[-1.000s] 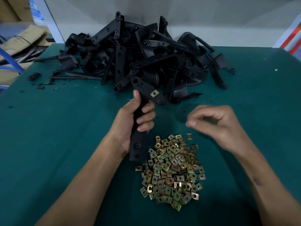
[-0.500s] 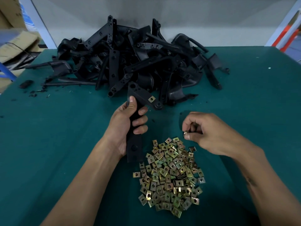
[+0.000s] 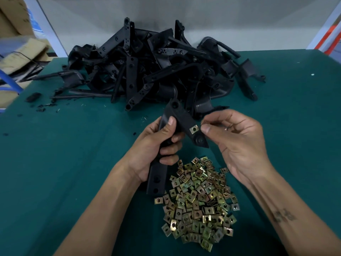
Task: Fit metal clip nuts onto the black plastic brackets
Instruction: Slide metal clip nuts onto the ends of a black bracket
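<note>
My left hand (image 3: 156, 143) grips a black plastic bracket (image 3: 181, 115) by its shaft and holds it upright above the green table. One brass-coloured clip nut (image 3: 194, 129) sits fitted on the bracket's angled upper arm. My right hand (image 3: 238, 143) is just right of that arm, with thumb and forefinger pinching a small clip nut (image 3: 202, 123) that is mostly hidden by the fingertips. A loose pile of clip nuts (image 3: 199, 200) lies on the table below both hands.
A big heap of black brackets (image 3: 156, 71) fills the back middle of the green table (image 3: 73, 163). Small black bits (image 3: 33, 97) lie at the left edge. Cardboard boxes (image 3: 18, 52) stand beyond the left side. A grey wall is behind.
My right hand picked a clip nut from the pile and rose to the bracket's upper arm. My left hand lifted and turned the bracket a little toward the right hand.
</note>
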Demonstrator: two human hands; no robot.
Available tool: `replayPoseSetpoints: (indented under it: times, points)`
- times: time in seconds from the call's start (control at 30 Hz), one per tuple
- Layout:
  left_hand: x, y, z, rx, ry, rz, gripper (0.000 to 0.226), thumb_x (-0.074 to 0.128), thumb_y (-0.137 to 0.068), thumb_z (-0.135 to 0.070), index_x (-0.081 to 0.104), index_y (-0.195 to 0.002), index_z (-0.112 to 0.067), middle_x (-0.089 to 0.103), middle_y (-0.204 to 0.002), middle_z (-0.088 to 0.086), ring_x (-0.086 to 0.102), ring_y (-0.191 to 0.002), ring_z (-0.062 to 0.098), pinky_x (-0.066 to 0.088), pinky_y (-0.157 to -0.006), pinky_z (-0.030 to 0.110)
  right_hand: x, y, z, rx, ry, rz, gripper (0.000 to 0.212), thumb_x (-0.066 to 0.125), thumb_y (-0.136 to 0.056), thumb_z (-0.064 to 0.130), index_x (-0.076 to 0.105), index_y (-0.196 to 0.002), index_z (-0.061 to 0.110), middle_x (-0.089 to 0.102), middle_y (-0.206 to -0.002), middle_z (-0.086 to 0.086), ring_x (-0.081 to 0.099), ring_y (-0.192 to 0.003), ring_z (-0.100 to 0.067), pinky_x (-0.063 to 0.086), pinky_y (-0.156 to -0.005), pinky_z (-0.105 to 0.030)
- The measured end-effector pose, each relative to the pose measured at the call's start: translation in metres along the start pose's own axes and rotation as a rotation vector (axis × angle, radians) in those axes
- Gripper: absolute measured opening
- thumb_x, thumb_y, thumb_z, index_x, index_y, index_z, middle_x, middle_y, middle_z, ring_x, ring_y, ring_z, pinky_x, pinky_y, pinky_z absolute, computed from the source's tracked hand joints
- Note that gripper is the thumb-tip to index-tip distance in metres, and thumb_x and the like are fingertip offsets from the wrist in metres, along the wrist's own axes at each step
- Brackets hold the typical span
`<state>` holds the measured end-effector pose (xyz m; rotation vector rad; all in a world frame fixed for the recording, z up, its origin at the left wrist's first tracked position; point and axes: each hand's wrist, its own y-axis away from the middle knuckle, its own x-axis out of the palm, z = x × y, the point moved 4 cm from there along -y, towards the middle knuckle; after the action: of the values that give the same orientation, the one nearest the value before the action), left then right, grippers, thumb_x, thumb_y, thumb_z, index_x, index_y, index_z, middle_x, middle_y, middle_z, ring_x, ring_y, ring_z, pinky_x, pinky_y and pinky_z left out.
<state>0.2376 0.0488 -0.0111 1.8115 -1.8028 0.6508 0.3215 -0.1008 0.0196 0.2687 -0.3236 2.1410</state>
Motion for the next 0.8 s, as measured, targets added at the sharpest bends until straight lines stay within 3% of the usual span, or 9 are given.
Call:
replayPoseSetpoints:
  times: [0.23,0.37,0.57,0.8]
  points:
    - [0.0063,0.0,0.0105,-0.125,0.003,0.11,0.024,0.073,-0.091,-0.031,0.059,-0.104,-0.017,0.045,-0.076,0.0,0.031,-0.049,0.003,0.029,-0.037,0.014,0.0052,-0.0005,0.0033,0.015,-0.104,0.012,0.018,0.073,-0.073,0.001,0.079,-0.087,0.01,0.075,-0.092,-0.011,0.068,-0.09,-0.021,0.058,-0.085,-0.024]
    - [0.0058,-0.0001,0.0106,-0.127,-0.005,0.116,0.023,0.072,-0.092,-0.03,0.06,-0.106,-0.016,0.045,-0.077,0.001,0.033,-0.048,0.003,0.03,-0.037,0.014,0.007,0.001,0.0048,0.018,-0.107,0.06,0.017,0.068,-0.079,0.001,0.078,-0.088,0.011,0.075,-0.089,-0.008,0.071,-0.083,-0.017,0.057,-0.076,-0.021]
    - [0.0069,-0.0003,0.0105,-0.113,-0.032,0.103,0.023,0.072,-0.09,-0.032,0.062,-0.105,-0.017,0.044,-0.076,0.0,0.032,-0.049,0.004,0.031,-0.037,0.014,0.0011,-0.0016,0.0067,-0.031,-0.059,0.025,0.019,0.076,-0.071,0.004,0.082,-0.087,0.013,0.076,-0.095,-0.009,0.07,-0.093,-0.02,0.057,-0.087,-0.025]
    - [0.0081,0.0003,0.0099,-0.102,-0.061,0.103,0.024,0.072,-0.09,-0.032,0.062,-0.104,-0.016,0.043,-0.075,0.001,0.028,-0.05,0.006,0.029,-0.037,0.015,0.0025,-0.0012,0.0076,-0.015,-0.155,0.032,0.016,0.072,-0.067,-0.007,0.079,-0.076,0.004,0.076,-0.096,-0.012,0.071,-0.1,-0.023,0.057,-0.088,-0.026]
